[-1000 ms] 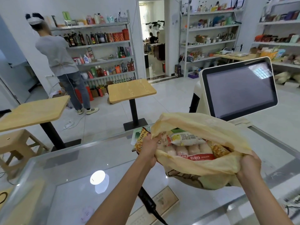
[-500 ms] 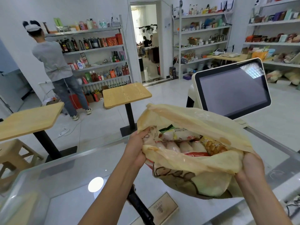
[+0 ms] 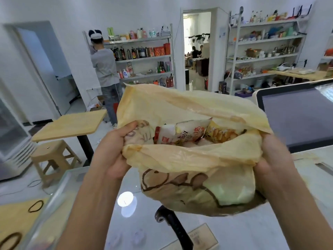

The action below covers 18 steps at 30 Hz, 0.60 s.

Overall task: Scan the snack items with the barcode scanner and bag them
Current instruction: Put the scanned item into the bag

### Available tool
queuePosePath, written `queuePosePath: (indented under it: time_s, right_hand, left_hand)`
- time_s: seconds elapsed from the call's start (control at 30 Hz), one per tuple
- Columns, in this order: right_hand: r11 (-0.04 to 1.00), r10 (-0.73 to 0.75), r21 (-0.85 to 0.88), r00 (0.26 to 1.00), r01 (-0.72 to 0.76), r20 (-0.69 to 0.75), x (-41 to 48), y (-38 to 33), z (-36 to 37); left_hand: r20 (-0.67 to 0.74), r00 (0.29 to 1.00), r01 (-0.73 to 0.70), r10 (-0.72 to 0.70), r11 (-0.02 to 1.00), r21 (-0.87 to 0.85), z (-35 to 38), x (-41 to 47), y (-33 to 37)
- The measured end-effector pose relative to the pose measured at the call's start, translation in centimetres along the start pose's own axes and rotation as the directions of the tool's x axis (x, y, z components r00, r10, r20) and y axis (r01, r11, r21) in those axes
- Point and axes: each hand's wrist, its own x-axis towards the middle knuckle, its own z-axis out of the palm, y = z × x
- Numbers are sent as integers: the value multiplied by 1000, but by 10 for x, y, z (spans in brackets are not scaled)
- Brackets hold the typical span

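Note:
A pale yellow plastic bag [image 3: 191, 156] with a brown cartoon print hangs lifted above the glass counter [image 3: 137, 228], its mouth held wide. My left hand [image 3: 115, 150] grips the bag's left rim and my right hand [image 3: 277, 163] grips its right rim. Inside lie several snack packets: a white packet with red print [image 3: 178, 135] and a yellow one showing fried snacks [image 3: 221, 135]. The black handle of the barcode scanner [image 3: 173, 226] lies on the counter just under the bag.
The register's dark touchscreen [image 3: 297, 120] stands at the right, close behind the bag. Beyond the counter are two wooden tables [image 3: 72, 125], a stool [image 3: 52, 157], stocked shelves and a person in grey facing the left shelf [image 3: 106, 69].
Both hands have raised the bag off the counter and closer to my view. The snack packets have shifted inside it. My view has swung left, pushing the screen to the right edge.

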Motion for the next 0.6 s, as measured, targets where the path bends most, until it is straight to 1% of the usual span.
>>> queuePosePath:
  time_s: [0.1, 0.2, 0.23, 0.3, 0.37, 0.47, 0.5, 0.57, 0.6]
  right_hand:
    - [994, 91, -77, 986, -81, 138, 26, 32, 47]
    - [978, 178, -152, 954, -144, 241, 56, 77, 94]
    - [967, 217, -186, 942, -173, 254, 67, 95, 107]
    - [931, 304, -274, 929, -243, 212, 91, 137, 128]
    - [870, 399, -382, 900, -313, 172, 113, 183, 139]
    - [753, 477, -561, 873, -345, 103, 137, 251, 138]
    - [722, 497, -585, 865, -371, 65, 138, 270, 133]
    - [677, 490, -618, 871, -400, -27, 138, 298, 117]
    - [665, 486, -631, 873, -400, -42, 142, 311, 108]
  left_hand:
    - [-160, 981, -115, 110, 993, -23, -34, -7, 16]
    - [-345, 909, -260, 235, 965, -29, -69, -10, 21]
    - [-400, 875, -306, 272, 952, -23, -80, -11, 21]
    - [-501, 800, -382, 330, 924, -2, -103, -11, 16]
    - [-564, 744, -426, 360, 905, 15, -123, -11, 6]
    - [-655, 685, -389, 319, 920, 42, -149, -7, -21]
    - [-678, 675, -354, 292, 934, 49, -158, -5, -33]
    - [-714, 651, -267, 255, 959, 99, -179, 0, -63]
    - [-725, 642, -226, 250, 965, 133, -187, 1, -77]
